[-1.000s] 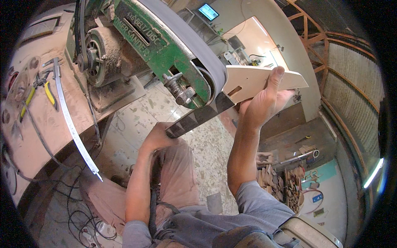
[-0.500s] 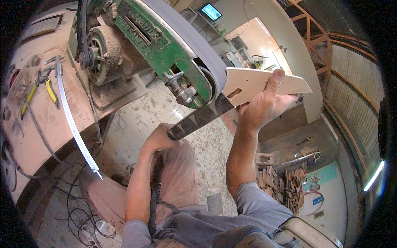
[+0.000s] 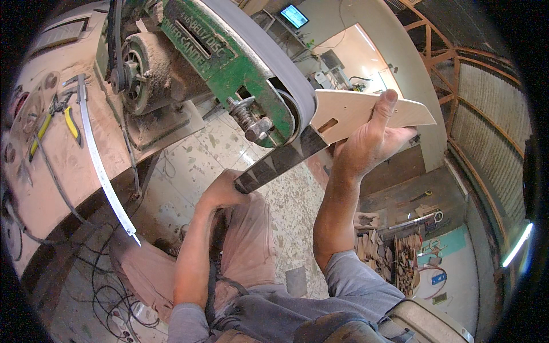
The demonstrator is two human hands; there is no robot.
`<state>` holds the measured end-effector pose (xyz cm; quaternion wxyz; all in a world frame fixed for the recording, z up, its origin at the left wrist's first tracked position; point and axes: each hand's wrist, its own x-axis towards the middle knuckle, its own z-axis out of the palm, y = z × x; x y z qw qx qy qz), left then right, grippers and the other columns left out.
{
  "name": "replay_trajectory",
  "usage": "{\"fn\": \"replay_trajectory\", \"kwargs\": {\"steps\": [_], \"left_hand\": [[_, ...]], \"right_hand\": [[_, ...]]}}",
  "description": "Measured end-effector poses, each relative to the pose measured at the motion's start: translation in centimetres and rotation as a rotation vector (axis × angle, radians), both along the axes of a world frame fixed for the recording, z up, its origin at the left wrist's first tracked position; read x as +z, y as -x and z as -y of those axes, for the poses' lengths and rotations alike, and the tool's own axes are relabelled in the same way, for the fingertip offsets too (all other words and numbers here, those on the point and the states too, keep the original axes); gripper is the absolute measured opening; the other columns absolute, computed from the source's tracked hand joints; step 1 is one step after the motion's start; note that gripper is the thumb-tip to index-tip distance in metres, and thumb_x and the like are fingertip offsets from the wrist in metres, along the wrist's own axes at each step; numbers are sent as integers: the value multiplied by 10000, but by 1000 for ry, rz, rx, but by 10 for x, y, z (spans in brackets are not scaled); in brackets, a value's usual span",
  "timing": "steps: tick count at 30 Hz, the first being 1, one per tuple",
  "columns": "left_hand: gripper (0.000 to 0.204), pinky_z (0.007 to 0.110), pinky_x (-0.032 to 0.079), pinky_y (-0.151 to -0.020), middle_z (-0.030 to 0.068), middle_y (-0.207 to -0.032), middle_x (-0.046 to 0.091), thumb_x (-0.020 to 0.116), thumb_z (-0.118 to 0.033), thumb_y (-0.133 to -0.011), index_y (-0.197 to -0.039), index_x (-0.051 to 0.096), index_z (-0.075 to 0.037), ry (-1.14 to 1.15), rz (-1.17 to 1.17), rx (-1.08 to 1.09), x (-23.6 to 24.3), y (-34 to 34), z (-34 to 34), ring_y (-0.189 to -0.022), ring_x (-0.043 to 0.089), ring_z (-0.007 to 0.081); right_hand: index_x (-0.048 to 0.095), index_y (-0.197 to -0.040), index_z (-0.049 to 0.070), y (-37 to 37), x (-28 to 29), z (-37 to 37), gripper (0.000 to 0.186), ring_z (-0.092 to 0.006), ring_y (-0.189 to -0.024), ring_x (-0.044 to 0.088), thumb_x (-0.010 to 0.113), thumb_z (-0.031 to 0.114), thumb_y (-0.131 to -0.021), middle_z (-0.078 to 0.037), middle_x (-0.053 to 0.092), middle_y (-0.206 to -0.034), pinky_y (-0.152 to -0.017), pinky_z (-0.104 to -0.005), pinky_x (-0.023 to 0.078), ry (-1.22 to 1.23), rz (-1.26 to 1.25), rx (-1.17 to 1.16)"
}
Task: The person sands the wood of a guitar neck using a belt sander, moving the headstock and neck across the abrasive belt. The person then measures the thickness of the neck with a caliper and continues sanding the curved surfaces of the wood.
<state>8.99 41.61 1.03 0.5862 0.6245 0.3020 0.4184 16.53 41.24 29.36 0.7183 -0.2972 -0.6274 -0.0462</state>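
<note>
A small unfinished guitar, with a pale angular wooden body [image 3: 346,111] and a dark neck [image 3: 280,163] inlaid with lighter triangles, is held at a slant between my hands. My left hand [image 3: 222,188] is closed round the neck's lower end. Beneath the body, my right hand [image 3: 372,143] grips it with the thumb lying on its face; most of its fingers are hidden. Where neck and body join, the guitar meets the rounded end of the grey sanding belt [image 3: 294,74] on a green belt sander [image 3: 246,94]. A slot and small holes show in the body.
At left, a dusty bench [image 3: 63,177] bears the sander's motor [image 3: 146,74], yellow-handled pliers [image 3: 71,126] and a long metal ruler [image 3: 100,160] jutting past its edge. Black cables [image 3: 114,291] coil on the floor. Wood offcuts [image 3: 406,263] stand at right.
The guitar body and my right hand have shifted very slightly right and up. Both hands keep the same hold, and the belt contact looks alike.
</note>
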Motion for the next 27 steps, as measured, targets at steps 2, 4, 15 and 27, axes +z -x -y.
{"fn": "replay_trajectory", "kwargs": {"steps": [2,4,15,27], "left_hand": [[463,363,526,-791,106,-819,731,889,-286,-629,-917,689,17,5,8,17,0,-1,2,-772,667,208],[474,368,530,-797,112,-815,731,894,-298,-624,-916,692,16,16,29,57,-1,-2,4,-777,677,219],[401,364,548,-801,147,-900,760,857,-200,-694,-1017,727,0,60,-42,52,12,0,15,-855,722,222],[385,357,560,-814,186,-926,761,812,-179,-751,-1077,736,12,-3,-116,443,41,-5,52,-860,745,276]], "right_hand": [[341,-1329,-32,0,0,1,619,-216,-1122,551,724,299,-974,-151,515,-1215,-987,-366,466,-5,3,2],[340,-1329,-31,3,-1,3,616,-215,-1121,551,723,296,-975,-152,514,-1217,-991,-364,463,1,-3,13],[366,-1308,-24,-22,-2,-1,550,-181,-1038,577,692,290,-996,-110,543,-1120,-903,-349,501,68,-24,18],[473,-1155,51,-63,24,-24,388,-193,-864,625,679,339,-996,-67,591,-943,-781,-365,534,281,-259,500]]}}
